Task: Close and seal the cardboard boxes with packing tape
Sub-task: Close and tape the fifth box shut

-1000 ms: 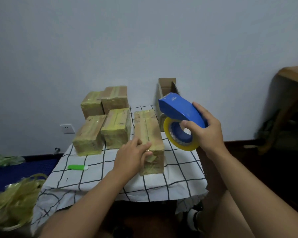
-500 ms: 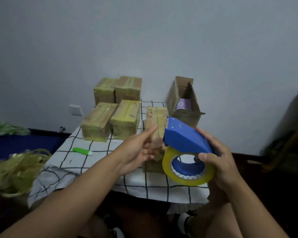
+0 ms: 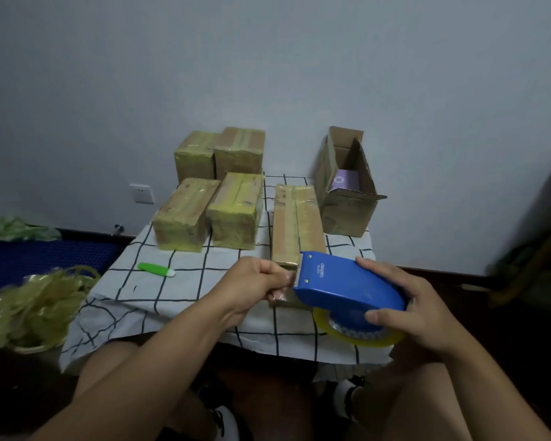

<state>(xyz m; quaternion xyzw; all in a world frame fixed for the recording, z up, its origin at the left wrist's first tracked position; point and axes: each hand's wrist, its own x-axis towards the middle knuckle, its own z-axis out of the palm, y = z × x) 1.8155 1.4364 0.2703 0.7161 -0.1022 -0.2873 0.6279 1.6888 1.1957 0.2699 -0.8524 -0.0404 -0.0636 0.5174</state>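
My right hand (image 3: 411, 308) grips a blue tape dispenser (image 3: 341, 286) that carries a yellowish tape roll (image 3: 363, 337), held low over the table's front edge. My left hand (image 3: 252, 286) pinches at the dispenser's toothed front end, where the tape end sits; the tape end itself is hard to make out. Just behind the hands lies a long closed cardboard box (image 3: 296, 224) with tape along its top seam, its near end hidden by the dispenser. An open cardboard box (image 3: 347, 192) with a purple item inside stands at the back right.
Several taped boxes (image 3: 210, 198) sit at the table's back left. A green cutter (image 3: 156, 270) lies on the checked tablecloth (image 3: 185, 300). A heap of used tape (image 3: 35, 308) is at the left, a wall socket (image 3: 140, 193) behind, and dark furniture at the right.
The dispenser came down and toward me, from beside the long box to in front of it. My left hand left the box and now pinches at the dispenser's front. The view shifted.
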